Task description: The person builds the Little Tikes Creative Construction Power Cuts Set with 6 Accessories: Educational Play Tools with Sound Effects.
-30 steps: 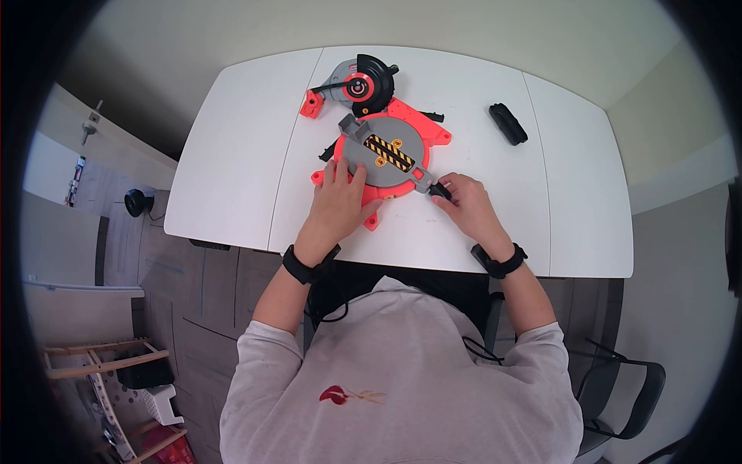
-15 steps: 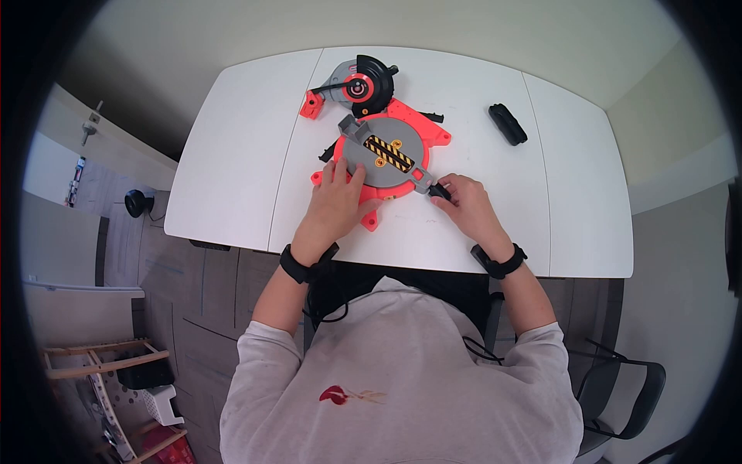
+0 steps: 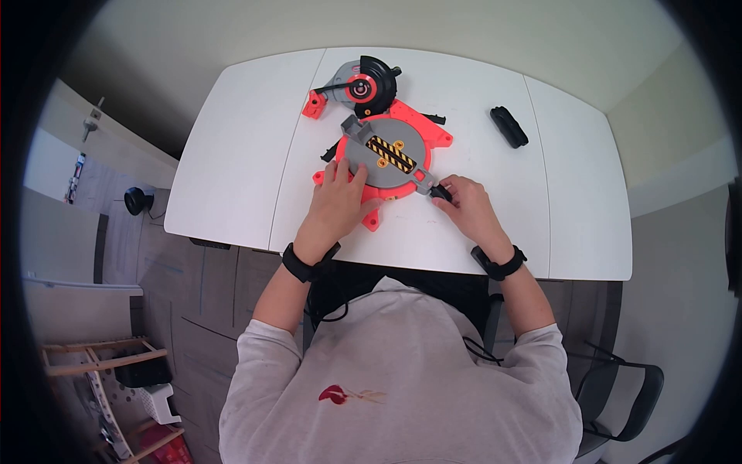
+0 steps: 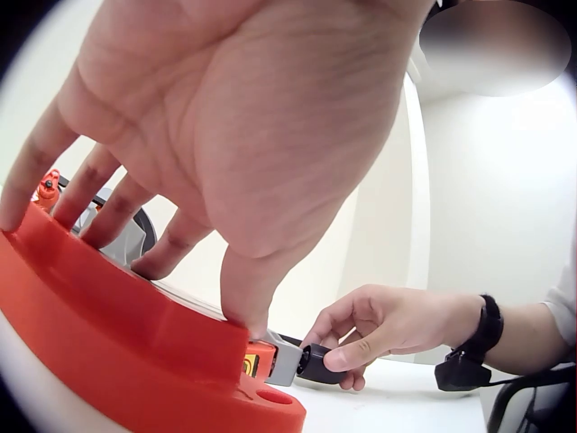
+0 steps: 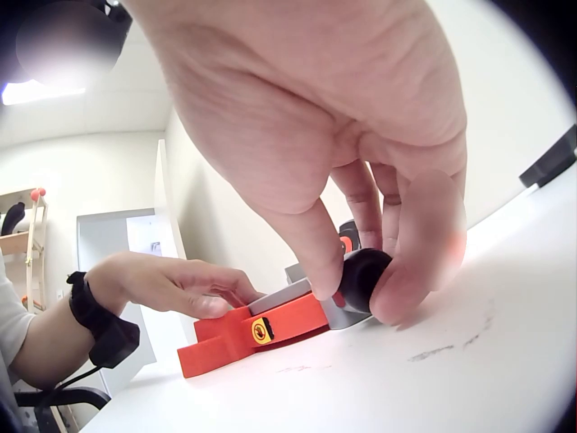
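On the table lies the base of a toy miter saw, with a red frame (image 3: 437,135) and a round grey turntable (image 3: 408,141) crossed by a yellow-and-black striped slot. My left hand (image 3: 334,205) rests over its near left edge, fingers spread on the rim and thumb at the front side. At the end of the turntable's grey arm (image 3: 423,180) is a black knob (image 3: 440,193). My right hand (image 3: 473,210) pinches this knob (image 5: 366,278) between thumb and fingers. Behind the base sits the grey, black and red saw head (image 3: 376,83) with its round blade guard.
A black oblong piece (image 3: 508,127) lies at the back right of the white table (image 3: 587,193). Black bars (image 3: 436,118) stick out beside the base. The table's front edge is close to the person's body; a wall stands behind it.
Both hands keep their places on the base and the knob. The head view has shifted very slightly; nothing else visibly differs.
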Demonstrator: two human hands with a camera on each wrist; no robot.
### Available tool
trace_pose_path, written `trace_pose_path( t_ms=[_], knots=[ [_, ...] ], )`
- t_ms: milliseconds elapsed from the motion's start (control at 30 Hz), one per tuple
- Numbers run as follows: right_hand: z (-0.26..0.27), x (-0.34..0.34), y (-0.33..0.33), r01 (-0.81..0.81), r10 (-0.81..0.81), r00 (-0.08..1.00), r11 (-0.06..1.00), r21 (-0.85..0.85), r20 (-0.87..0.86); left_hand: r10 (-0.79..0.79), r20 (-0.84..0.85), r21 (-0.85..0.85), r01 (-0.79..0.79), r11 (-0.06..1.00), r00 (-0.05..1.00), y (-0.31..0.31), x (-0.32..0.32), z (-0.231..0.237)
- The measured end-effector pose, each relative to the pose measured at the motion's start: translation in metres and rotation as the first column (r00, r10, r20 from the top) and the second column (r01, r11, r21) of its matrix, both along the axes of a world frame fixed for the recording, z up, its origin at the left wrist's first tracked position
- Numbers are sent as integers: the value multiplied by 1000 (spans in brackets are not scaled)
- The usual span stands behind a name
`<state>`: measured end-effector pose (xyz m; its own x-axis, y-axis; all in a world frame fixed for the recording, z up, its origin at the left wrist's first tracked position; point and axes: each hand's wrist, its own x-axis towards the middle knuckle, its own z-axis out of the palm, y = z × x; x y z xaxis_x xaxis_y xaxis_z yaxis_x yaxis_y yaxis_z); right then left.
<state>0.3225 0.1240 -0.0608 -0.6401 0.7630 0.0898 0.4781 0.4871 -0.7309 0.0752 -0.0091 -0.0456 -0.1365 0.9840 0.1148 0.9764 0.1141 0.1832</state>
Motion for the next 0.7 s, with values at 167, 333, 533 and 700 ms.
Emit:
trace_pose_path(
  t_ms=[167,333,533,700],
  knots=[
    [-3,1,1,-1,1,1000,1000,5,-5,-2,-8,6,2,1000,1000,1,0,-1],
    [-2,1,0,-4,4,1000,1000,3,-18,-4,7,0,4,1000,1000,2,-3,-2],
    [-1,2,0,-16,15,1000,999,45,26,8,16,-28,-8,1000,1000,3,0,3],
    [-5,3,2,-50,48,999,993,111,24,2,8,-16,-2,1000,1000,3,-1,1]
  ],
)
